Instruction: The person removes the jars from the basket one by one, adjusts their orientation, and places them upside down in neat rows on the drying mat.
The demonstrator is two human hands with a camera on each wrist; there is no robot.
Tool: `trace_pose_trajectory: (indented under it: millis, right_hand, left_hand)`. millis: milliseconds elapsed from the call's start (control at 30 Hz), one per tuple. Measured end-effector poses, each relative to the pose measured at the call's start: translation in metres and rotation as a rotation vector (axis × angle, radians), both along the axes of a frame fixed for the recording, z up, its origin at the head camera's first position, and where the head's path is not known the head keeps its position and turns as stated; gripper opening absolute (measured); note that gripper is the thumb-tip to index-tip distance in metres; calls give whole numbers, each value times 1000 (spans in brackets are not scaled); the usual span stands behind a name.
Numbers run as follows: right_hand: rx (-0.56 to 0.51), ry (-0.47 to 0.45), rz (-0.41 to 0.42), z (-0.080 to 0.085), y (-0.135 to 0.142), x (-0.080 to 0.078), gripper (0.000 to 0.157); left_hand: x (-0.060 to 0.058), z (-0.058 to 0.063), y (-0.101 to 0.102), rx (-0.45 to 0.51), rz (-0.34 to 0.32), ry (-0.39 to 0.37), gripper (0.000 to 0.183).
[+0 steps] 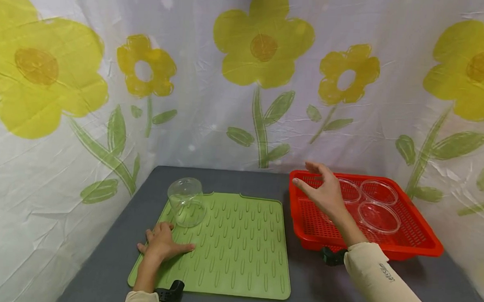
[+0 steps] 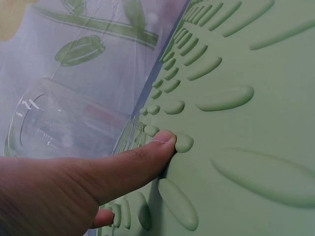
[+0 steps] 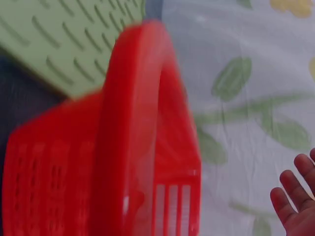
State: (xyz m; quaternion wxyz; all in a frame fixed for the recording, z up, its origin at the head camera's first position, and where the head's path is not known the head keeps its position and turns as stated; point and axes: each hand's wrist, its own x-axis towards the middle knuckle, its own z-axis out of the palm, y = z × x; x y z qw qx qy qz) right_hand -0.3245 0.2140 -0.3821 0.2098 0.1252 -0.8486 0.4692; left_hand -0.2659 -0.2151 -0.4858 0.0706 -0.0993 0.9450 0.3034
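Note:
A clear plastic cup [image 1: 187, 203] stands at the far left corner of a green ridged mat [image 1: 236, 255]. My left hand [image 1: 161, 243] rests on the mat's left side, just in front of the cup, with thumb and fingers spread. In the left wrist view its thumb [image 2: 142, 160] touches the mat, and the cup [image 2: 74, 118] is beyond it. My right hand [image 1: 326, 192] is raised over the left part of a red basket [image 1: 422, 238], fingers extended and holding nothing. Several round clear containers [image 1: 379, 217] lie in the basket; my right hand and forearm partly cover them.
A dark grey table [image 1: 261, 181] carries the mat and basket, with a narrow strip of tabletop between them. A flower-printed curtain [image 1: 194, 121] hangs behind and along both sides. The basket's raised rim [image 3: 133, 98] stands close to the right wrist camera.

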Motion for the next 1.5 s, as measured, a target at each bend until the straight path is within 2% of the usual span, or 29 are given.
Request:
trace_pose_trajectory:
  millis: [333, 633, 900, 1100, 1233, 1367, 1500]
  right_hand:
    - [66, 3, -117, -7, 40, 23, 63]
    - [127, -15, -221, -14, 83, 44, 68]
    - [147, -133, -324, -26, 118, 60, 84]
    - [225, -214, -357, -37, 146, 70, 96]
    - [285, -231, -373, -44, 162, 76, 103]
    - [320, -229, -379, -48, 172, 78, 107]
    - [340, -267, -356, -49, 177, 78, 111]
  left_hand:
    - [0, -1, -8, -2, 13, -5, 105]
    - [2, 0, -8, -26, 13, -2, 106]
    - [5, 1, -8, -22, 25, -13, 107]
    - [5, 0, -5, -35, 24, -5, 106]
    - [5, -1, -1, -32, 26, 2, 105]
    - [4, -1, 2, -25, 26, 7, 105]
    - [3, 0, 1, -22, 23, 13, 104]
